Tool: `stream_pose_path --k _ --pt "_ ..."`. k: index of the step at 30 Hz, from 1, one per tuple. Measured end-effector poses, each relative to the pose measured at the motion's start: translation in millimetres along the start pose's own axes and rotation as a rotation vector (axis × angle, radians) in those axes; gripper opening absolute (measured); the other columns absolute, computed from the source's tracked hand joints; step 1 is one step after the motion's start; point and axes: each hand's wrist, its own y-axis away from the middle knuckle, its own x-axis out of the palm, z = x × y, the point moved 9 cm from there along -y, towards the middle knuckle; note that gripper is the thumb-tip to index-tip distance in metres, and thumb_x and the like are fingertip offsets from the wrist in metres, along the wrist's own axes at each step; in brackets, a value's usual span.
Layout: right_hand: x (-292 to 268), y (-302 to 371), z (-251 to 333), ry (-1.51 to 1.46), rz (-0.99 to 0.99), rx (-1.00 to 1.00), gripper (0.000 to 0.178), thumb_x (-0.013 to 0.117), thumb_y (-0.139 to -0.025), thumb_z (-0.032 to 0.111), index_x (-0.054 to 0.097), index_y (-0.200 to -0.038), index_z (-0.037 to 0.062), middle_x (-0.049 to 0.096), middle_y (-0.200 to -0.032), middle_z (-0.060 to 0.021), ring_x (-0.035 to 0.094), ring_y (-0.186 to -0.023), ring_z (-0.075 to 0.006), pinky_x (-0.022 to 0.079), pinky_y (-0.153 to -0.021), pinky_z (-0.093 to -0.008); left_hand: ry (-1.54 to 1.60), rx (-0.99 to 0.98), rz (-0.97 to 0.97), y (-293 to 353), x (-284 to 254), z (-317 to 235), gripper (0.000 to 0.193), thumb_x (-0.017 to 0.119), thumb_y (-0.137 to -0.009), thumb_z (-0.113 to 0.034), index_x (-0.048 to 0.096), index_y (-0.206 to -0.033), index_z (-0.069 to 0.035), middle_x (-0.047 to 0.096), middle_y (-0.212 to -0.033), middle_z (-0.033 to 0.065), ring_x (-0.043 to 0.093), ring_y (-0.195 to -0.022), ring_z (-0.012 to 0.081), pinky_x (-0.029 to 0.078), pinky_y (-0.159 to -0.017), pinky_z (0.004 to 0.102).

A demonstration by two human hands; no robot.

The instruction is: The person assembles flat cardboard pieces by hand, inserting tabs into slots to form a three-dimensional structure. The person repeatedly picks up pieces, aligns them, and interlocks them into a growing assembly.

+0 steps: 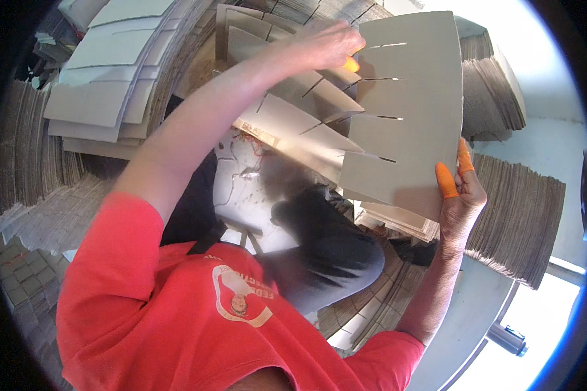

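A slotted cardboard sheet [424, 98] stands tilted in front of me, with several slits running in from its left edge. My right hand [463, 195], with orange finger covers, pinches its lower right edge between thumb and fingers. At the sheet's upper left edge, the bent fingers of my left hand [332, 45] close on the cardboard; their tips are partly hidden. Several slotted cardboard strips [300, 120] stand side by side to the left of the sheet. Their right ends meet its slits, though how deep each one sits I cannot tell.
Loose cardboard sheets [111, 72] lie piled at the far left. Tall stacks of cardboard [515, 208] stand on the right, and another stack [492, 85] is at the back right. More flat pieces [398, 218] lie under the held sheet. My dark-trousered leg [332, 260] is below the work.
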Motion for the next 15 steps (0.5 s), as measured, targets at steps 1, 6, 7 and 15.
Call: stream_pose_path --k 1,6,7,15 --pt "-0.2 -0.4 -2.1 -0.01 0.011 -0.001 0.06 0.077 -0.079 0.001 0.058 -0.136 0.0104 0.04 -0.069 0.0069 0.036 -0.063 -0.0038 0.036 -0.059 -0.0176 -0.05 -0.011 0.157 -5.9 11.0 2.8 0.018 0.073 -0.077 -0.019 0.064 -0.082 -0.003 0.063 -0.075 0.0151 0.066 -0.074 0.0345 0.052 -0.064 0.0438" --pt "-2.4 0.3 0.6 -0.123 -0.029 -0.026 0.062 0.076 -0.079 0.0 0.056 -0.137 0.0086 0.049 -0.074 0.0061 0.038 -0.065 -0.0033 0.037 -0.061 -0.0172 -0.067 0.123 0.213 3.9 36.5 2.3 0.008 0.064 -0.071 -0.002 0.057 -0.071 0.0 0.063 -0.073 0.0169 0.066 -0.073 0.0373 0.049 -0.057 0.046" --pt "0.6 1.0 -2.3 -0.144 -0.004 0.014 0.062 0.076 -0.079 -0.002 0.055 -0.137 0.0078 0.048 -0.074 0.0065 0.038 -0.065 -0.0033 0.037 -0.061 -0.0169 -0.122 0.1 0.27 4.9 43.6 6.8 0.008 0.063 -0.071 -0.002 0.055 -0.068 0.0 0.062 -0.069 0.0163 0.065 -0.071 0.0372 0.048 -0.057 0.0469" --pt "32.9 8.3 -16.6 -0.195 0.13 0.047 0.066 0.073 -0.076 -0.01 0.053 -0.138 0.0043 0.027 -0.073 0.0094 0.029 -0.063 -0.0052 0.029 -0.061 -0.0156 0.104 -0.042 0.069 -16.0 19.5 27.7 0.006 0.064 -0.071 -0.002 0.065 -0.076 -0.001 0.063 -0.07 0.0193 0.065 -0.071 0.0367 0.049 -0.061 0.0444"
